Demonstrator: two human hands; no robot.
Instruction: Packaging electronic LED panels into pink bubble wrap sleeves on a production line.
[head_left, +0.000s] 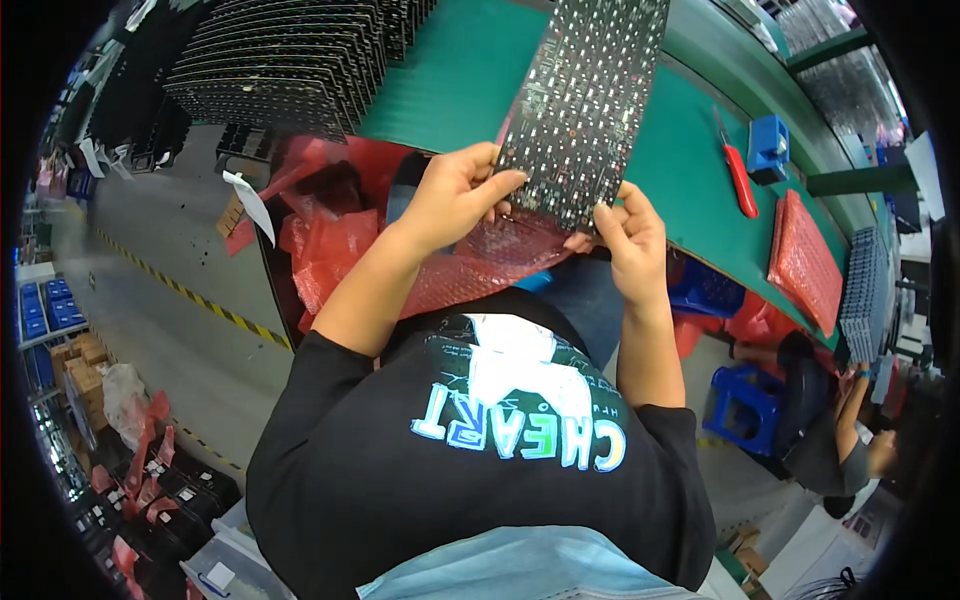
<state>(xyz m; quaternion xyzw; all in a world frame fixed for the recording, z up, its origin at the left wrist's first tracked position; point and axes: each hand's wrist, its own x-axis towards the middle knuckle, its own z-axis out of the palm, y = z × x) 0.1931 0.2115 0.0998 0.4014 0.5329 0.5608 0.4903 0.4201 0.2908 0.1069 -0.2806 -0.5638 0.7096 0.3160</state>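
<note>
A long black circuit board (575, 110), dotted with many small pale components, is held up over the near edge of the green-topped bench. My left hand (465, 195) pinches its near left corner, thumb on top. At the near right corner, my right hand (632, 235) grips it between thumb and fingers. Pink bubble wrap (470, 265) hangs below the board and over my lap; part of it lies close under both hands. Whether the fingers also hold the wrap is hidden.
Stacked black boards (290, 65) fill the bench's far left. To the right lie a red-handled screwdriver (738, 175), a blue block-shaped device (768, 150) and a pink bubble-wrap bundle (805, 260). A blue stool (745, 405) stands on the floor near another person (845, 450).
</note>
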